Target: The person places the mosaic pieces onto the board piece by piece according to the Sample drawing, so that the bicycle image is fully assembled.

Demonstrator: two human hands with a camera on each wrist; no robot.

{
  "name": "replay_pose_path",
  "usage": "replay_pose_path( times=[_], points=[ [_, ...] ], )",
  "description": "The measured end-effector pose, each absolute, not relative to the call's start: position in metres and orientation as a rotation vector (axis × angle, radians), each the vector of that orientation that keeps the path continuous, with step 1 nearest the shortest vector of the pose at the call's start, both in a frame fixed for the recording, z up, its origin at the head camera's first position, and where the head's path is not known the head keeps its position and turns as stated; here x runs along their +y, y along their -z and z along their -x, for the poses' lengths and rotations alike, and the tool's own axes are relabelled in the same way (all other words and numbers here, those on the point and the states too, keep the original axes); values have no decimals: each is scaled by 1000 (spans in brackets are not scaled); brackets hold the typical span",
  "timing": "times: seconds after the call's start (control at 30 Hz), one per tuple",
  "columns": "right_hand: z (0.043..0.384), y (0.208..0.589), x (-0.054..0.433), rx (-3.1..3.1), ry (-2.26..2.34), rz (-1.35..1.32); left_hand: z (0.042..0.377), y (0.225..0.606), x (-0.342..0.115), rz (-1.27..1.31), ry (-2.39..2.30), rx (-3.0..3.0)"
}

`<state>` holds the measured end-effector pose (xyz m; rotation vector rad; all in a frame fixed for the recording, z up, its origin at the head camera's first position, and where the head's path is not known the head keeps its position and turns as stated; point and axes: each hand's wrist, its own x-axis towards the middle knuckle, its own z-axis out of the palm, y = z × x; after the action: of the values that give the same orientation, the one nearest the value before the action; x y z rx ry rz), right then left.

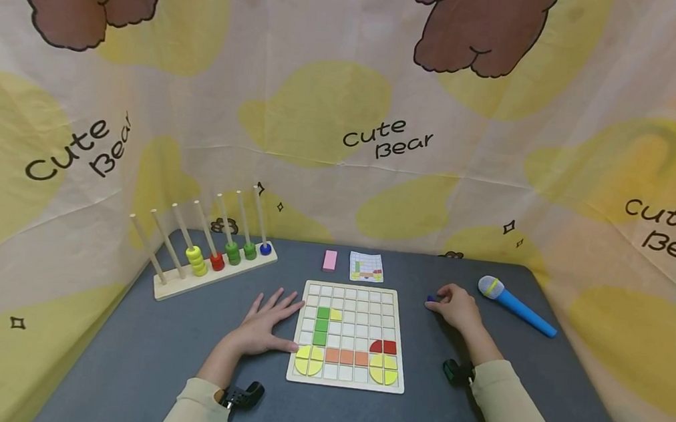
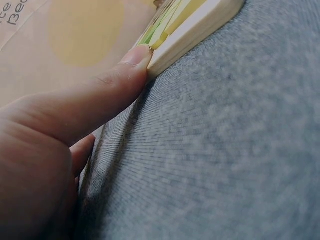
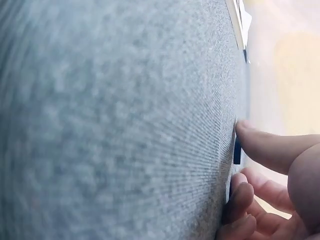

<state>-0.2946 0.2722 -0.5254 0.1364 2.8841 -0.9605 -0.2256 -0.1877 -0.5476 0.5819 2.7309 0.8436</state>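
In the head view, my left hand (image 1: 261,329) lies with fingers spread at the left side of a wooden grid board (image 1: 343,384). Its thumb (image 2: 132,65) touches the board's edge in the left wrist view. Green, yellow, orange and red tiles sit in some of the board's squares. To the right of the board, my right hand (image 1: 459,309) is down at the table, thumb and fingers curled around a small dark blue tile (image 3: 237,151). The fingers partly hide this tile, whose full shape cannot be seen.
A wooden abacus rack (image 1: 187,283) with coloured beads on pegs stands at the back left. Behind the board lie a pink block (image 1: 329,260) and a small pattern card (image 1: 366,267). A blue toy microphone (image 1: 519,307) lies at the right, near the table's edge.
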Motion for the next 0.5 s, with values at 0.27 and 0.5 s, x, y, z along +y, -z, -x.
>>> replay_pose_path(
  times=[0.27,0.5],
  points=[
    [297,525,268,2874,942,-154,225,548,-188,-577,-828,2731],
    [299,523,266,2871,928,-124,226,548,-188,-582,-826,2735]
  ],
)
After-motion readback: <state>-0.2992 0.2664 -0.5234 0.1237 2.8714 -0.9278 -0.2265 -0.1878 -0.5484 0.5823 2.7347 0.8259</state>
